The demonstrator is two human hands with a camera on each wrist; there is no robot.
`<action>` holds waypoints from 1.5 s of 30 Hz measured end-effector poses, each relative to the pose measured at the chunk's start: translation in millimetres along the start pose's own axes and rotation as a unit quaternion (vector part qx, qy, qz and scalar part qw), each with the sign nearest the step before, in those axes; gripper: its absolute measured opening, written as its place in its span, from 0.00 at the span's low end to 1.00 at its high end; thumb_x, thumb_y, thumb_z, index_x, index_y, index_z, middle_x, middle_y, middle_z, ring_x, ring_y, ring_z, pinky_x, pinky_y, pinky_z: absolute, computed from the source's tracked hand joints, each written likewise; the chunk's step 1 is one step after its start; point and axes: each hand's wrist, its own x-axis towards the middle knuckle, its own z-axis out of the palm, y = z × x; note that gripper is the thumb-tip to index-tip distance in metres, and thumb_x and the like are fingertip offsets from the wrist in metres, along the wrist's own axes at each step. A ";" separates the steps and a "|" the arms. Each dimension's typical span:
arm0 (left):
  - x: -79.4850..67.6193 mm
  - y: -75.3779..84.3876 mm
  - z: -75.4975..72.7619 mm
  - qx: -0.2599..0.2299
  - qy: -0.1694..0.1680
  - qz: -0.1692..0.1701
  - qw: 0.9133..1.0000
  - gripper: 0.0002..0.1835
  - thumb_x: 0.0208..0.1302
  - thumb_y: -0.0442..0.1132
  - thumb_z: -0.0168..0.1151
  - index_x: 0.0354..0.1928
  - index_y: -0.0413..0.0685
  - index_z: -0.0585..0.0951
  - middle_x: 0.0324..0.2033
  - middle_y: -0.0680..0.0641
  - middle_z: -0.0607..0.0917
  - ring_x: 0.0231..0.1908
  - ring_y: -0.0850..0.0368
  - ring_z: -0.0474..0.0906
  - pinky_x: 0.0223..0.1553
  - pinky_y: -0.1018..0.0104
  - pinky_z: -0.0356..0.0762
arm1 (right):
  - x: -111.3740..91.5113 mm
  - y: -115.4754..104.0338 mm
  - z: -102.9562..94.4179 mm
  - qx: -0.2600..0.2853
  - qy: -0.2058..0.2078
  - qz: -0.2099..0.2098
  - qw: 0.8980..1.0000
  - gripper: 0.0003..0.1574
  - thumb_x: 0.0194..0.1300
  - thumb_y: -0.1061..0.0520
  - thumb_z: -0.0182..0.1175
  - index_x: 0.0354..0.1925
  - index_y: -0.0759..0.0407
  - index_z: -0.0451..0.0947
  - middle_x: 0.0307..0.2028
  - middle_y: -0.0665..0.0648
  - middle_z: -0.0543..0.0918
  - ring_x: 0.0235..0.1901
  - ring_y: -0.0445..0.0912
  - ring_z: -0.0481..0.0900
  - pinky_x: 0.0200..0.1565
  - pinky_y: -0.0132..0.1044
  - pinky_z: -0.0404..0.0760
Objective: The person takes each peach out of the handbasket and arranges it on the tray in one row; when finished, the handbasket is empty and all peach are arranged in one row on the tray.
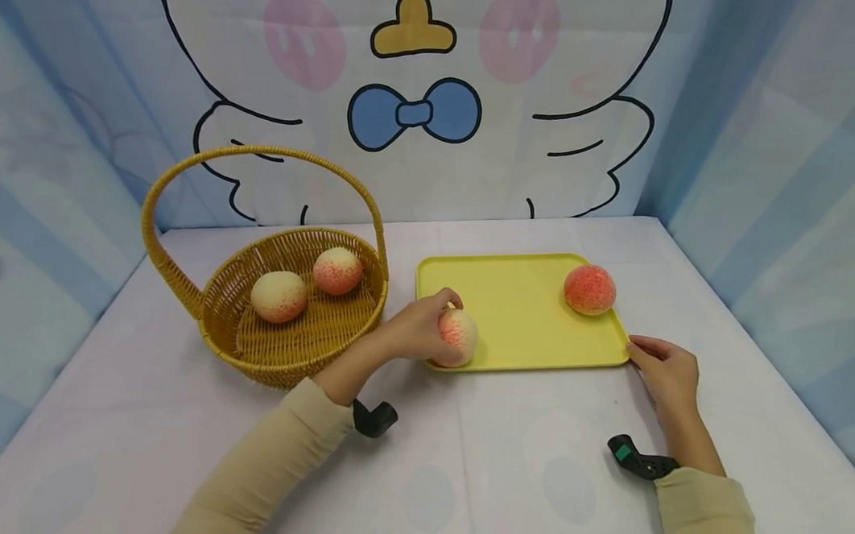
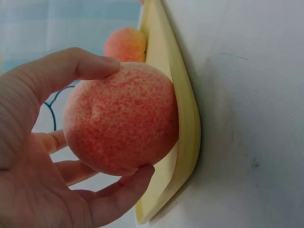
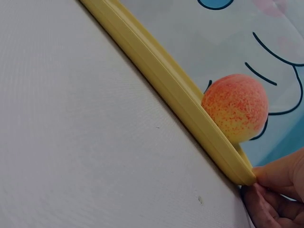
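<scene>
My left hand [image 1: 424, 329] grips a pale pink-speckled peach [image 1: 458, 338] at the near left corner of a yellow tray [image 1: 513, 304]. In the left wrist view the thumb and fingers curve round this peach [image 2: 123, 118], which sits against the tray's rim [image 2: 187, 123]. My right hand [image 1: 667, 375] pinches the tray's near right corner between thumb and fingers; the right wrist view shows the thumb on the rim [image 3: 166, 85]. A redder peach [image 1: 589, 290] lies at the tray's far right.
Left of the tray stands a woven basket [image 1: 270, 364] with a tall arched handle [image 1: 274, 152]. Inside lie a cream peach [image 1: 278, 296] and a pinker peach [image 1: 338, 271]. A white cloth covers the table [image 1: 504, 465], and a printed curtain [image 1: 418, 178] hangs behind.
</scene>
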 end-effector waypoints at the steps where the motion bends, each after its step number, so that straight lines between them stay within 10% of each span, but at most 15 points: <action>1: 1.3 0.5 0.7 0.000 0.001 -0.001 1.000 0.34 0.45 0.42 0.72 0.55 0.50 0.67 0.42 0.47 0.75 0.38 0.55 0.73 0.38 0.65 0.73 | -0.1 0.1 -0.3 0.001 0.000 -0.001 1.000 0.29 0.66 0.47 0.52 0.58 0.63 0.71 0.54 0.61 0.73 0.50 0.47 0.68 0.45 0.29 0.74; 7: 8.4 1.9 6.6 0.002 0.012 0.002 1.000 0.34 0.47 0.42 0.69 0.59 0.50 0.69 0.47 0.48 0.74 0.43 0.55 0.70 0.41 0.64 0.71 | -2.2 -0.7 -0.9 0.012 0.002 -0.006 1.000 0.28 0.65 0.49 0.53 0.57 0.64 0.72 0.53 0.62 0.74 0.47 0.46 0.69 0.32 0.18 0.68; 18: 21.0 7.8 13.8 -0.031 0.042 -0.017 0.998 0.34 0.47 0.43 0.70 0.56 0.46 0.67 0.44 0.47 0.74 0.41 0.55 0.71 0.41 0.65 0.71 | -3.4 -3.3 -2.4 0.009 0.000 0.001 1.000 0.28 0.66 0.48 0.53 0.58 0.63 0.71 0.54 0.62 0.74 0.50 0.48 0.69 0.43 0.27 0.74; 30: 34.6 5.2 31.4 -0.074 0.102 -0.021 0.992 0.33 0.47 0.45 0.70 0.56 0.45 0.69 0.45 0.47 0.75 0.43 0.55 0.71 0.43 0.65 0.72 | -6.9 -5.9 -3.2 0.021 -0.002 -0.002 1.000 0.27 0.65 0.50 0.53 0.57 0.65 0.72 0.53 0.63 0.74 0.46 0.45 0.70 0.27 0.17 0.67; 45: 44.4 5.1 39.9 -0.112 0.124 -0.047 0.985 0.32 0.50 0.47 0.68 0.56 0.46 0.68 0.49 0.45 0.74 0.44 0.54 0.71 0.42 0.65 0.73 | -4.5 -3.4 -2.6 0.019 -0.002 -0.002 1.000 0.28 0.66 0.49 0.53 0.57 0.64 0.71 0.54 0.62 0.73 0.49 0.47 0.69 0.33 0.19 0.70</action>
